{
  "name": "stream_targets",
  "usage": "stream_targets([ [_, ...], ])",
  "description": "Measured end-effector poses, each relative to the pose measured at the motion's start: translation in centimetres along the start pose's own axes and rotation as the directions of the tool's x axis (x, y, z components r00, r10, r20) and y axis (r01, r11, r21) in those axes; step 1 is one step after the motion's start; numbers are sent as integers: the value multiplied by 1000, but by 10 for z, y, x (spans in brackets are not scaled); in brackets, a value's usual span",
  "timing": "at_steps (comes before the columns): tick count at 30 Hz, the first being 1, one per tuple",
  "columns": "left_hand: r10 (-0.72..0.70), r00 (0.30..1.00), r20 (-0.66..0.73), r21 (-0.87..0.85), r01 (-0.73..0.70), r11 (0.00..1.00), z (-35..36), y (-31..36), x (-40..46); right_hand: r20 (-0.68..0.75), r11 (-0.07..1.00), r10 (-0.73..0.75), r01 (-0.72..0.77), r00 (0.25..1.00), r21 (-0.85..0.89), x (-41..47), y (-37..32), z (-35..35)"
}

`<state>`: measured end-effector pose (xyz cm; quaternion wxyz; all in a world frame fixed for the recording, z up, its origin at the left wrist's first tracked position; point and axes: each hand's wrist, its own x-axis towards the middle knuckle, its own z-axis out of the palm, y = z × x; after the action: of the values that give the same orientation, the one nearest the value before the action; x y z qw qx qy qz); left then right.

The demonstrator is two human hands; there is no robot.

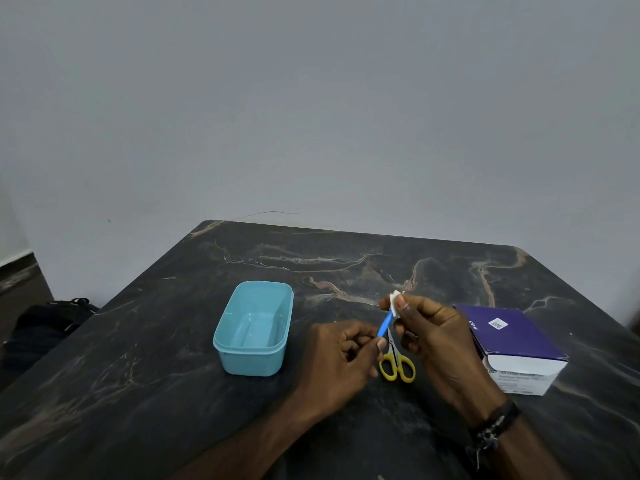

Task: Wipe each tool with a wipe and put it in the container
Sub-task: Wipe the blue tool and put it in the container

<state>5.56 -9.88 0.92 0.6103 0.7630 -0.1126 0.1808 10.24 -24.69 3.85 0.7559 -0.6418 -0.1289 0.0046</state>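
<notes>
Both hands' fingers pinch a blue tool [385, 324], its tip hidden under a wipe [394, 301].

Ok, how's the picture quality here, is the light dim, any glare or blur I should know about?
Head view: dim, flat light with soft shadows; no strong glare, only a faint sheen on the dark table. The wide lens bows the table's edges. Both the left hand and right hand look slightly soft, so the blue tool and white wipe lack detail; print on the purple box is unreadable.
</notes>
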Motion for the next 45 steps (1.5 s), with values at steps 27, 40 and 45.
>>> stream_targets([
  [27, 91, 996, -19, 76, -89, 993, 0, 0, -1, -9, 999, -50, 50, 999, 5, 1, -2, -4],
  [40, 85, 996, -17, 89, -83, 993, -2, 0, -2, 24, 998, -61, 61, 998, -13, 0, -1, -2],
  [45, 85, 996, -5, 97, -84, 992, -1, 0, -2, 2, 998, -68, 68, 998, -4, 0, -1, -3],
])
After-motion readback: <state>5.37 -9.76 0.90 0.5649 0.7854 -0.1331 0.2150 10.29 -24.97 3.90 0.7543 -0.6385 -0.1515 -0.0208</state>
